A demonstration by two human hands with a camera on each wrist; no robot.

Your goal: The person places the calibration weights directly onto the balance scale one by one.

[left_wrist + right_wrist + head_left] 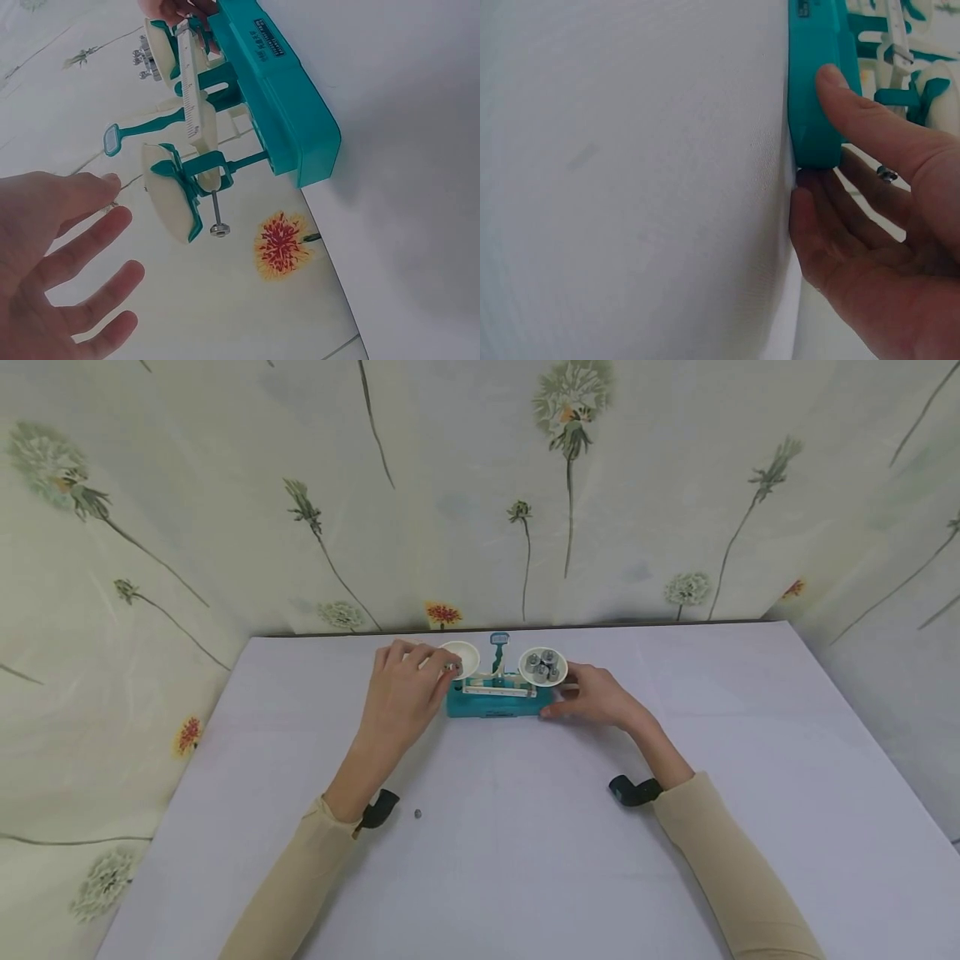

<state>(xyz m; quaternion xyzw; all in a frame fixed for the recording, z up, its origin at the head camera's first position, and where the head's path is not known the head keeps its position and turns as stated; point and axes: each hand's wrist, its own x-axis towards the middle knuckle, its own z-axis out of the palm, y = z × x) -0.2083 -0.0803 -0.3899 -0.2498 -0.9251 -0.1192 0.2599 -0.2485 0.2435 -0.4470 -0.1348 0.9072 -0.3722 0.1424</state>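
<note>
A teal balance scale (491,703) with two white pans stands near the far side of the table. My left hand (401,685) is at the left pan (467,653), thumb and index finger pinching a small metal piece (454,667) over its edge. In the left wrist view the other fingers of that hand spread apart below the pinch. Several small silver metal weights (543,666) lie in the right pan (543,682). My right hand (596,693) grips the right end of the base, its thumb (855,112) on the front and its fingers around the end.
One small grey metal piece (417,814) lies on the white tabletop (495,877), near the left wrist. A black wrist camera (381,808) is worn on the left wrist, another black camera (633,791) on the right. A flower-printed cloth (465,485) hangs behind the table.
</note>
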